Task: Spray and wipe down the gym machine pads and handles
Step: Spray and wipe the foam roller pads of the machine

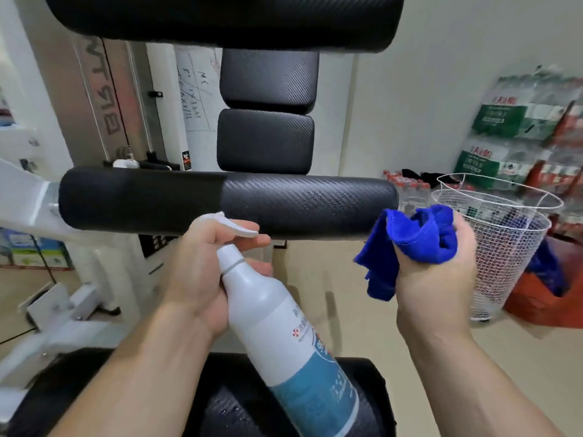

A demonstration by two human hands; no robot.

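Note:
My left hand [202,272] grips the neck of a white spray bottle [284,335] with a blue label, fingers on the trigger, nozzle close under a black roller pad [227,201]. Fine droplets show on the pad's right part. My right hand [438,279] holds a bunched blue cloth [413,241] just below the pad's right end. Another black roller pad [220,17] runs across the top, two black back pads [268,111] stand behind, and a wet black pad [227,402] lies below my arms.
The white machine frame [28,190] stands at left. Two stacked white wire baskets [504,247] sit on the floor at right, beside an orange bin [549,298] and stacked packs of bottled water [517,130]. Beige floor shows between.

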